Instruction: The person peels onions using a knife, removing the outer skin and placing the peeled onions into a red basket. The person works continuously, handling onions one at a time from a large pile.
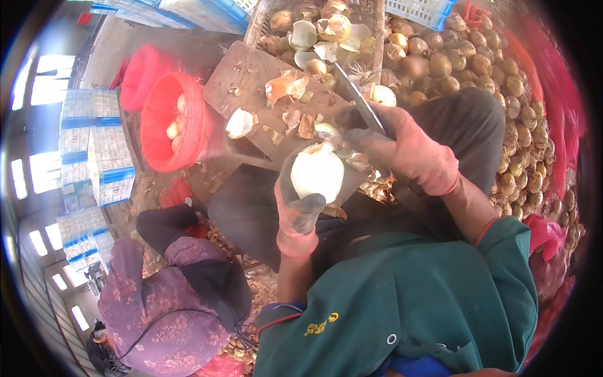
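Observation:
A pale peeled onion (318, 174) rests in my gloved left hand (301, 202), the thumb over its near side. My gloved right hand (400, 141) grips a knife (360, 101), its blade pointing up and away to the left. Between the hands, at the onion's top, hangs a loose piece of skin (328, 132). Just beyond lies a wooden board (254, 80) strewn with brown onion skins (287, 87) and a white outer layer piece (240, 123). Both gloves are reddish with dark, soiled fingers.
Red mesh-lined containers (202, 127) stand left, the nearer holding peeled onions (175, 127). A crate (380, 37) of onions and peelings is beyond the board. Unpeeled onions (440, 66) are heaped at right. Another person (165, 306) sits at lower left, near stacked crates (110, 160).

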A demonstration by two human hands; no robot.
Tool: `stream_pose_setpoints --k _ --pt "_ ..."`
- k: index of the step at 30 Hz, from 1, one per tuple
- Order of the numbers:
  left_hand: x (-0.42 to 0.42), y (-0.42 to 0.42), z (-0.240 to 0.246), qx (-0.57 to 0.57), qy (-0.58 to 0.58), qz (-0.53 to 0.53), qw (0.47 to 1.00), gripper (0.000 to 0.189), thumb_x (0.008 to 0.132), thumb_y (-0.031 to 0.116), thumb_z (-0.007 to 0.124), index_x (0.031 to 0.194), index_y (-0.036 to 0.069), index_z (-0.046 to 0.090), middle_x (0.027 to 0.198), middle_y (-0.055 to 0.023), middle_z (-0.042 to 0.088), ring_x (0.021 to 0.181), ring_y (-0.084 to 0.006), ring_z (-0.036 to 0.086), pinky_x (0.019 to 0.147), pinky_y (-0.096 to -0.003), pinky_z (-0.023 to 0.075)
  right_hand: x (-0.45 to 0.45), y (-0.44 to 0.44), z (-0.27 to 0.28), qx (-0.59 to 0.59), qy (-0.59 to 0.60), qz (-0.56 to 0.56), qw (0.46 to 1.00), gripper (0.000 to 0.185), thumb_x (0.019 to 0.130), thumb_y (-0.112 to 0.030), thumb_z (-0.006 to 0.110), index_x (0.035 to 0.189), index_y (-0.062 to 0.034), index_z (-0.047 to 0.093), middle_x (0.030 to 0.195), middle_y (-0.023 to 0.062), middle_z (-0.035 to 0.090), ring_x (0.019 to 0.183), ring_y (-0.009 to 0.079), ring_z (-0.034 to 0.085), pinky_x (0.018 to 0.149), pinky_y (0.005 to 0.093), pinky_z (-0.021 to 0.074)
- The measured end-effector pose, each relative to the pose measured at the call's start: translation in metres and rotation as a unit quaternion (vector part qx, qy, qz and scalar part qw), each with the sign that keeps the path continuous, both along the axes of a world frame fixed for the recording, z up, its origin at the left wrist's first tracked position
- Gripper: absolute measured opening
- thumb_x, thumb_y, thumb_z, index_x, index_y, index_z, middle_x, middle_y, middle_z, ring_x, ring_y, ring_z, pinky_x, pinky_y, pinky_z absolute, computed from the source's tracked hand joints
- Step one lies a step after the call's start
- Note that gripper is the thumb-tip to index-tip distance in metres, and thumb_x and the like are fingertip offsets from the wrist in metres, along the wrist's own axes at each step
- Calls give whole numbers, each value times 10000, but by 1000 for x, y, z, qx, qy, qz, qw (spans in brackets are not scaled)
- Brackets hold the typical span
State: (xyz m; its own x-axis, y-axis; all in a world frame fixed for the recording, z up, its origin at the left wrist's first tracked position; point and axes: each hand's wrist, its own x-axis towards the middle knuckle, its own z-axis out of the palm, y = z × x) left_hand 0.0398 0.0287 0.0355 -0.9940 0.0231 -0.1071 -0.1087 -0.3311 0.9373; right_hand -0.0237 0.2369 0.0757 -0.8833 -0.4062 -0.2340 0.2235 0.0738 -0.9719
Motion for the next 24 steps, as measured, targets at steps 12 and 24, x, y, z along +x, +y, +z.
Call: stream_pose_setpoints --k 12,24 --pt "-6 -8 7 -108 32 -119 987 970 613 352 938 1353 -92 494 1231 -141 633 1084 -192 617 912 -323 506 -17 -2 -11 94 245 150 953 314 825 -78 681 1131 -32 634 926 130 679 869 243 649 814 365 508" --pt "-1 9 -1 93 33 -76 992 1114 669 503 848 1477 -61 329 1314 -201 574 1083 -266 660 862 -363 590 -15 -19 -17 31 -28 11 999 157 857 -71 575 975 -10 658 685 47 629 555 104 582 470 299 466"
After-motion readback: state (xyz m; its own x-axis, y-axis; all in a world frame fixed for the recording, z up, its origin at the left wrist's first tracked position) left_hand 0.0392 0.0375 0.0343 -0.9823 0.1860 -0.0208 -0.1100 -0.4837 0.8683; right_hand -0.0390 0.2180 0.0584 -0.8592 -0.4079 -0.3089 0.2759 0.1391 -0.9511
